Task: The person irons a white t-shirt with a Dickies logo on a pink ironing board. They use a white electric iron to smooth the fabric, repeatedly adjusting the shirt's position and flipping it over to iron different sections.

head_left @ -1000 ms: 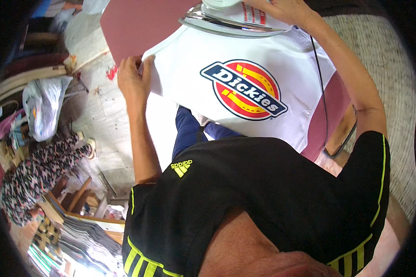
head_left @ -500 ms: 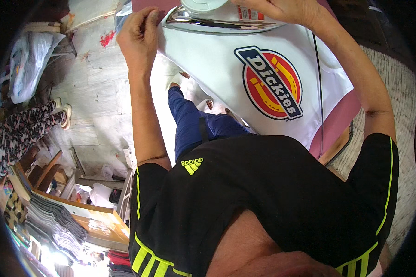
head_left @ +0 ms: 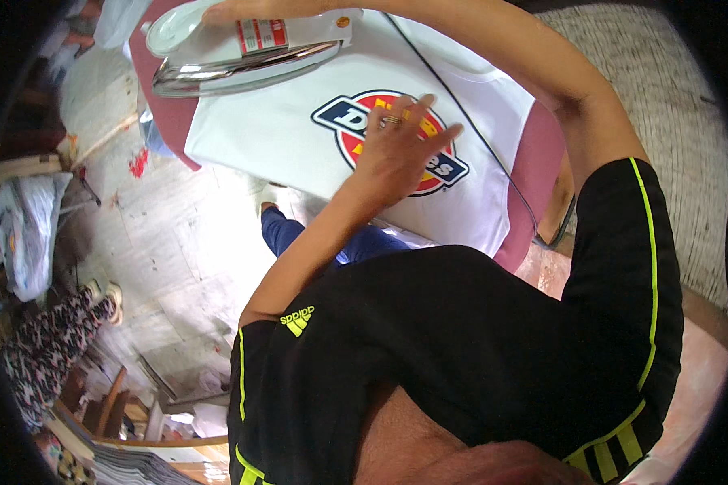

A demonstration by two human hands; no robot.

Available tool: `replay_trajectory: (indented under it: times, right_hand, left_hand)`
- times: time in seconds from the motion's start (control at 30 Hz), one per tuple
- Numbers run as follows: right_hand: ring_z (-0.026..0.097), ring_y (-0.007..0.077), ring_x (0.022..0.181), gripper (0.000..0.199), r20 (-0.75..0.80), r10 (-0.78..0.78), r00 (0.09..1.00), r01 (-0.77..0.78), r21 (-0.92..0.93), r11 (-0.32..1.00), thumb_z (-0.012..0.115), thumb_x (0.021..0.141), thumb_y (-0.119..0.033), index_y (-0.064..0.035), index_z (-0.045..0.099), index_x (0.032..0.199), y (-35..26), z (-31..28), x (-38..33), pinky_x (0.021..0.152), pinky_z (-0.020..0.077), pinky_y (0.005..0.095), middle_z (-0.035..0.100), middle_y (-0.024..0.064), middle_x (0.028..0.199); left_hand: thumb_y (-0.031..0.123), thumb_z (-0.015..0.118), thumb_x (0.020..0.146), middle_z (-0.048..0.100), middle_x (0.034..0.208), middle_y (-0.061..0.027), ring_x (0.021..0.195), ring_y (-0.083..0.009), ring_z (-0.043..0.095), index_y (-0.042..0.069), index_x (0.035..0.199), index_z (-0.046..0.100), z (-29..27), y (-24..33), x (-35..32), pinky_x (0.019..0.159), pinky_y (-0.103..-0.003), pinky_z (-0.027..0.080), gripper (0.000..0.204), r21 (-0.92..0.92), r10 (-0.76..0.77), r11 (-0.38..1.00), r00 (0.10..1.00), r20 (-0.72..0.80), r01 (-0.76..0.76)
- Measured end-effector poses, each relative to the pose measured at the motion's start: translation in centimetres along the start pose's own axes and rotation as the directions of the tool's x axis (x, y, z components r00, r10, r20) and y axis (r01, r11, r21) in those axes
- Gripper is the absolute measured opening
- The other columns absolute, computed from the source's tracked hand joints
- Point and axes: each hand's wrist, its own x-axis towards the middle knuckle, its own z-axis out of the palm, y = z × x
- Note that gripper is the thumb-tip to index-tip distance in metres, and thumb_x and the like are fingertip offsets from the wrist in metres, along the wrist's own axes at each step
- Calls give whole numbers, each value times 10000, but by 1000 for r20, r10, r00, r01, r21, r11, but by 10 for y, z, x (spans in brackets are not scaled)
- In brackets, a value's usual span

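Note:
A white garment (head_left: 259, 133) lies spread on a mauve-covered ironing board (head_left: 534, 182). It bears a large red, yellow and dark blue print (head_left: 344, 121). Fingers spread, my left hand (head_left: 396, 158) is over the print, palm down; whether it presses on the cloth I cannot tell. My right hand (head_left: 247, 8) is closed on the handle of a clothes iron (head_left: 251, 73) at the board's far left, its fingers partly cut off by the upper edge. The iron has a shiny metal base and white body, with its left end over the mauve cover.
A black cord (head_left: 477, 133) runs across the garment towards the board's right side. Left of the board is a pale tiled floor (head_left: 162, 234). A person's patterned trouser legs (head_left: 48, 347) and a plastic bag (head_left: 28, 234) show farther left. Shelving (head_left: 113, 412) stands at lower left.
My left hand has left the garment's left edge, moved right over the print and spread its fingers. The iron, in my right hand, has shifted left across the board. The whole view has turned.

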Motion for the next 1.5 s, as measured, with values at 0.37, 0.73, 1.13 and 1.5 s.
replay_trajectory:
  times: [0.37, 0.73, 1.13, 1.5]
  right_hand:
    - [604, 139, 711, 319, -243, 659, 712, -696, -115, 709, 606, 976, -311, 2, 665, 1009, -65, -217, -202, 651, 503, 311, 669, 45, 822]
    - [571, 109, 733, 290, -233, 849, 475, -858, 92, 505, 615, 1002, -304, -29, 666, 1079, -73, -158, -372, 690, 488, 304, 650, 44, 795]
    - [689, 336, 700, 315, -154, 535, 831, -557, -229, 798, 649, 940, -285, 23, 615, 998, -20, -91, -244, 613, 514, 415, 690, 163, 783]
    - [680, 358, 669, 253, 59, 360, 931, -345, -176, 922, 684, 898, -232, 3, 617, 960, 8, -106, -233, 596, 519, 411, 646, 185, 777]
  left_hand:
    - [190, 688, 893, 685, 919, -75, 936, -287, 658, 89, 978, 723, 142, 79, 37, 808, -424, 515, 138, -514, 569, 764, 783, 252, -390]
    - [152, 649, 860, 622, 1219, -105, 1132, -305, 569, 61, 1099, 636, 30, -38, 52, 906, -507, 453, 256, 6, 117, 993, 989, -93, -117]
    - [258, 494, 1014, 532, 1460, -150, 1374, -392, 450, 173, 1410, 561, -71, -151, 75, 1158, -533, 278, 410, 656, -103, 753, 994, 38, 53]
    - [275, 463, 1014, 444, 1553, -117, 1478, -361, 314, 195, 1401, 582, -82, -154, 80, 1191, -524, 211, 412, 455, -237, 871, 970, 55, 187]
